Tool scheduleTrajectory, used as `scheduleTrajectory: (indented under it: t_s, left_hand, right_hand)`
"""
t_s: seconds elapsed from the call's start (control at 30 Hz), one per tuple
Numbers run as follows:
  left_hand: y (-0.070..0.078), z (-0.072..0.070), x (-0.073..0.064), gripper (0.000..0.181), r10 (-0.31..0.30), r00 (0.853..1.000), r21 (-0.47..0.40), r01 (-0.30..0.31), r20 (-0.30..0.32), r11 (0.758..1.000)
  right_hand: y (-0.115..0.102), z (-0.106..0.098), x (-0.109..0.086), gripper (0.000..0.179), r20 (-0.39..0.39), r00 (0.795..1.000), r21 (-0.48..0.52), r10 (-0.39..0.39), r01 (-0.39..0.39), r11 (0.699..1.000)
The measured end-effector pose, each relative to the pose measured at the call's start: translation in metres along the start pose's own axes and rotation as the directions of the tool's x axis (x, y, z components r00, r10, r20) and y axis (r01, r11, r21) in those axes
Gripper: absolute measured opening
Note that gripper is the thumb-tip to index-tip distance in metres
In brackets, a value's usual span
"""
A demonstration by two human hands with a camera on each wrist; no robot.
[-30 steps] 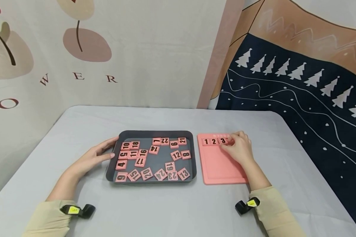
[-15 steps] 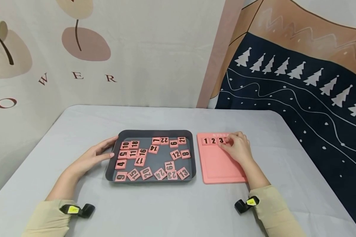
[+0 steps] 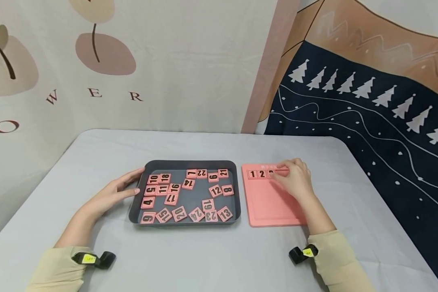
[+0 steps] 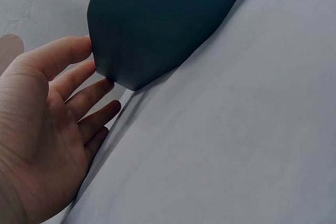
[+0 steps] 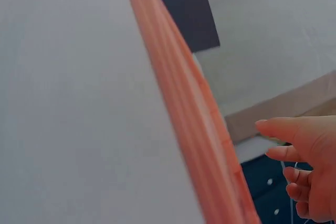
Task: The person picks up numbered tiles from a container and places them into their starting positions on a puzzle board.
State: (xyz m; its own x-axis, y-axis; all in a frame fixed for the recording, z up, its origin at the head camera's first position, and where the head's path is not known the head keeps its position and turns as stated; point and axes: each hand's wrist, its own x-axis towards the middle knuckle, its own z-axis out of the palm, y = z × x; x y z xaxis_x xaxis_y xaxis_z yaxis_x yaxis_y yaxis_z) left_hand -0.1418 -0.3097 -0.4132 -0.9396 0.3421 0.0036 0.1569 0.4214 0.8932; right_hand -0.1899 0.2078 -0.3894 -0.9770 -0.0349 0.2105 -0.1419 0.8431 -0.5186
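Observation:
My left hand (image 3: pixel 111 194) touches the left wall of the dark grey tray (image 3: pixel 200 165) with relaxed fingertips. In the left wrist view those fingers lie against the tray's corner (image 4: pixel 136 40). Several pink number tiles lie loose in the tray, among them the 14 tile (image 3: pixel 188 184). To the right is a pink number-puzzle board (image 3: pixel 273 207). Along its top row sit the 1 tile (image 3: pixel 252 174) and the 2 tile (image 3: pixel 262 174), with a third tile partly covered by my thumb. My right hand (image 3: pixel 297 178) hovers over the board's top right, thumb and index finger apart, nothing between them.
Both the tray and board rest on a table with a white cloth (image 3: pixel 190 259). Behind the table hang a pale printed curtain (image 3: pixel 197 81) and a dark cloth with white trees (image 3: pixel 350 113).
My right thumb and index finger have spread apart, letting go of the 3 tile, and the hand has lifted slightly. My left hand stays at the tray.

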Motion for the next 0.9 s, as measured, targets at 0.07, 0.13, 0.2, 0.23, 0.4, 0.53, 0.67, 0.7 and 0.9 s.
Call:
scheduleTrajectory:
  t_s: [0.07,0.13,0.2,0.23,0.4,0.53,0.67,0.7,0.9]
  left_hand:
    - [0.001,0.0,0.0,0.065,0.0,1.0,0.0,0.0,0.0,1.0]
    - [0.001,0.0,-0.001,0.065,0.0,1.0,0.001,0.0,-0.001,1.0]
    - [0.002,0.0,-0.001,0.065,-0.001,1.0,0.005,0.001,-0.002,1.0]
    - [0.002,0.0,-0.001,0.066,-0.004,1.0,0.006,0.004,-0.002,1.0]
    - [0.0,0.0,-0.001,0.066,-0.011,1.0,0.006,0.011,0.0,1.0]
    - [-0.001,0.0,-0.001,0.065,-0.004,1.0,-0.003,0.004,0.0,1.0]
    - [-0.001,0.001,-0.001,0.065,-0.003,1.0,0.001,0.003,-0.001,1.0]
    - [-0.001,0.001,-0.001,0.065,-0.003,1.0,0.003,0.003,-0.001,1.0]
    - [-0.001,0.0,-0.001,0.065,0.006,1.0,0.01,-0.006,-0.006,1.0]
  right_hand:
    - [-0.007,-0.002,-0.001,0.038,-0.012,1.0,0.023,-0.019,0.02,1.0]
    - [-0.016,-0.005,-0.002,0.036,-0.026,0.999,0.057,-0.039,0.041,0.998]
    - [-0.027,-0.007,-0.005,0.034,-0.038,0.997,0.084,-0.061,0.064,0.994]
    - [-0.033,-0.007,-0.006,0.034,-0.045,0.996,0.096,-0.077,0.081,0.992]
    - [-0.066,-0.001,-0.013,0.03,-0.078,0.979,0.134,-0.189,0.198,0.971]
    - [-0.094,0.01,-0.019,0.029,-0.088,0.945,0.135,-0.315,0.325,0.936]
    - [-0.122,0.023,-0.024,0.027,-0.079,0.888,0.128,-0.453,0.46,0.879]
    - [-0.128,0.026,-0.025,0.027,-0.076,0.873,0.13,-0.482,0.488,0.863]
    - [-0.167,0.044,-0.032,0.03,0.013,0.811,0.103,-0.585,0.581,0.808]
